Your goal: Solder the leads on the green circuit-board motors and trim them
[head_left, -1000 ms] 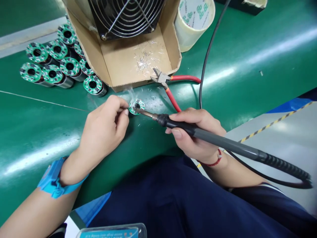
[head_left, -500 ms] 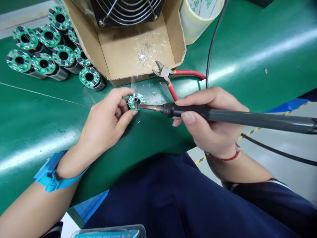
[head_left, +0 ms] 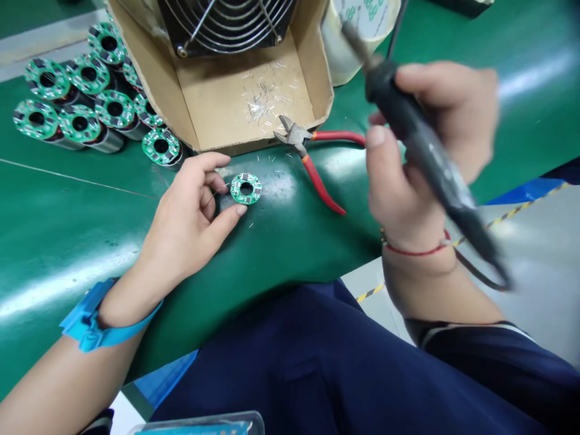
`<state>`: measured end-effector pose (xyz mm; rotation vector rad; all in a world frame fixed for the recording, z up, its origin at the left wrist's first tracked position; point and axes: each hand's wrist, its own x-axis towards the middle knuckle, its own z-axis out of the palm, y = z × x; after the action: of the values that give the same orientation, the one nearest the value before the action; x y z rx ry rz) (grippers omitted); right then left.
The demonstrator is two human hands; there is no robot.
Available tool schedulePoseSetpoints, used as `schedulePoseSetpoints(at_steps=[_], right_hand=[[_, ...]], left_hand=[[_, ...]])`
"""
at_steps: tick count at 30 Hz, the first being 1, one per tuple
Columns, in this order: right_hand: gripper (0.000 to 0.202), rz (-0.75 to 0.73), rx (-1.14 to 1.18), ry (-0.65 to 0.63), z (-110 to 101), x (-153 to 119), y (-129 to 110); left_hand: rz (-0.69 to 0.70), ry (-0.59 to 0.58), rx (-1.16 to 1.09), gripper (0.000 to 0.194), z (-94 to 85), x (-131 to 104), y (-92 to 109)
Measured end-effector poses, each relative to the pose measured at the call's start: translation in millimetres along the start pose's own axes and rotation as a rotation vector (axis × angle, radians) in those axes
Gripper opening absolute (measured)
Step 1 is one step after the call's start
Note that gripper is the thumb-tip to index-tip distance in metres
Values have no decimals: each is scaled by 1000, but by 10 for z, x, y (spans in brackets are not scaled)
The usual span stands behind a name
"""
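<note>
My left hand (head_left: 185,211) rests on the bench beside a ring-shaped green circuit board (head_left: 238,196). Its thumb touches the board's lower edge, while the index finger is bent above and apart from it. A thin solder wire (head_left: 77,178) runs in from the left and comes out between the curled fingers. What lies under the board cannot be made out. My right hand (head_left: 435,133), blurred, grips a black soldering iron (head_left: 421,139) raised well off the board, tip pointing up and left. Red-handled side cutters (head_left: 299,138) lie with jaws apart between both hands.
A cardboard box (head_left: 194,121) holding a black fan (head_left: 226,24) and scattered wire clippings (head_left: 263,99) stands behind the board. Several motors with ring boards (head_left: 86,130) crowd the left. A tape roll (head_left: 335,54) stands right of the box. The iron's cable (head_left: 480,275) trails at right.
The soldering iron has left the circuit board, lifted up and to the right, and its tip swung upward. My left index finger has moved off the board; the thumb stays at its edge.
</note>
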<state>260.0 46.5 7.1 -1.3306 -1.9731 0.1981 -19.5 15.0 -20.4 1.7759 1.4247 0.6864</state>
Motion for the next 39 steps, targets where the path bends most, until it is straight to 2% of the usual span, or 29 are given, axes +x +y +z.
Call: schedulePoseSetpoints(at_steps=[2, 5, 6, 7, 9, 10, 11, 14, 16, 19, 22, 25, 31, 35, 39], right_hand=[[45, -102, -18, -79, 24, 80, 175], [39, -33, 153, -131, 70, 64, 360], [44, -40, 168, -137, 86, 23, 399], [57, -74, 144, -160, 99, -27, 429], [97, -131, 24, -271, 117, -133, 462], [108, -146, -45, -317, 121, -179, 464], [104, -133, -114, -346, 121, -218, 455], [53, -117, -242, -332, 105, -292, 362], [34, -115, -230, -296, 84, -323, 259], [34, -196, -148, -269, 48, -352, 101], [36, -274, -126, -330, 8, -346, 11], [36, -261, -172, -416, -30, -307, 3], [33, -399, -253, -461, -111, -234, 50], [29, -376, -287, -462, -131, -243, 3], [29, -254, -337, -325, -26, -216, -50]], left_hand=[[27, -4, 42, 63, 6, 8, -19], [97, -29, 160, 58, 20, 26, -11], [109, -30, 183, 53, 26, 31, -3], [107, -27, 192, 50, 33, 34, 6], [68, -14, 179, 44, 46, 33, 22], [44, -2, 162, 42, 52, 29, 28], [21, 4, 143, 41, 56, 22, 33], [-14, 25, 85, 37, 59, -10, 41], [-18, 22, 67, 38, 58, -35, 48], [-6, 6, 71, 40, 58, -72, 66], [12, 11, 99, 39, 58, -100, 89], [48, 31, 151, 40, 49, -119, 110], [150, 68, 249, 37, 40, -113, 138], [162, 80, 272, 35, 63, -107, 143], [86, 127, 192, 42, -38, -133, 174]])
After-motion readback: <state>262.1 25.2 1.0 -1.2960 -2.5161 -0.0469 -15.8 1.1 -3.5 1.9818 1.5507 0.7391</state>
